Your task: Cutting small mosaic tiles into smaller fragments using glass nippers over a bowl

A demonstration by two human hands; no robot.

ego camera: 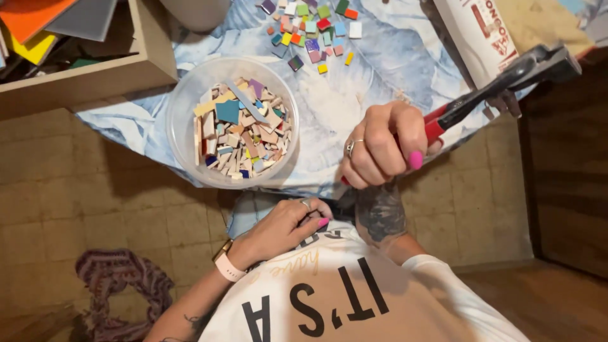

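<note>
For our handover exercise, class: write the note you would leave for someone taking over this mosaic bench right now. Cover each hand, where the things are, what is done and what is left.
Right hand: closed around the red-handled nippers, jaws pointing away over the table edge; nothing visible between the jaws.
Left hand: empty as far as can be seen, resting against the white shirt.
Clear plastic bowl: on the blue-and-white cloth, full of cut tile pieces.
Small coloured tiles: loose on the cloth beyond the bowl.
Done: many pieces already cut and collected.
Left: cannot tell how much; no tile is in hand now.
</note>
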